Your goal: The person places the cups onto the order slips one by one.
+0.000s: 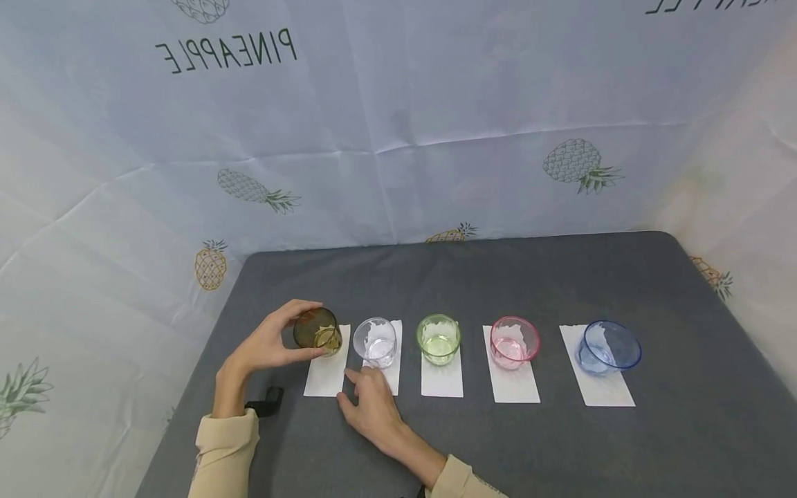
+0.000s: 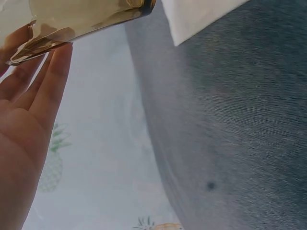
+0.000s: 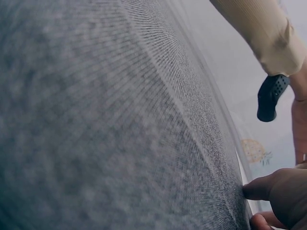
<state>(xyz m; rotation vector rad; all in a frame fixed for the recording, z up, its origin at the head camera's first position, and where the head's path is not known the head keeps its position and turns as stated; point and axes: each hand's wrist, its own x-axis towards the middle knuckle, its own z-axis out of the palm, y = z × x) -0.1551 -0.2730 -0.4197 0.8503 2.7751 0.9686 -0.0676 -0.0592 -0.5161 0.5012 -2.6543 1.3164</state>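
My left hand [image 1: 264, 342] grips an amber glass [image 1: 308, 328], thumb on its near side and fingers around the far side. The glass is tilted over the leftmost white paper [image 1: 320, 380]. In the left wrist view part of the amber glass [image 2: 86, 19] shows against the fingers. My right hand [image 1: 376, 407] rests low between that paper and the second one, thumb and index finger reaching toward the first paper's right edge. Just beyond it a clear glass [image 1: 375, 342] stands on the second white paper [image 1: 392, 380]. In the right wrist view the right thumb [image 3: 259, 188] touches the dark cloth.
Further right, a green glass [image 1: 438, 339], a pink glass [image 1: 514, 339] and a blue glass [image 1: 607, 347] each stand on their own white paper. Dark grey cloth [image 1: 498, 449] covers the table. A pineapple-print curtain [image 1: 398, 83] hangs behind and at the sides.
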